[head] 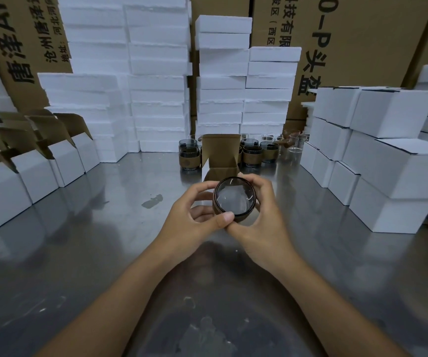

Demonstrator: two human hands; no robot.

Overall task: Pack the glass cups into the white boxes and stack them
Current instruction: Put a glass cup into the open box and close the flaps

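The left hand [193, 215] and right hand [264, 217] both curl round one cup [234, 199], mouth tipped toward the camera, just in front of the open box [220, 153], likely to line it up for packing. The box's lid stands up. Its inside is mostly hidden. More cups [252, 153] wait behind the box, with closed boxes [388, 163] stacked to its right and open ones [27, 173] to its left.

glass cup [234, 199]: side wall and base mostly covered by left grip [194, 219] and right grip [264, 217]. open box [220, 150] just behind the grips: lower front hidden. spare cups [252, 153] beyond it: partly behind its flap. cartons [362, 47] far behind: print cut off at the top edge.
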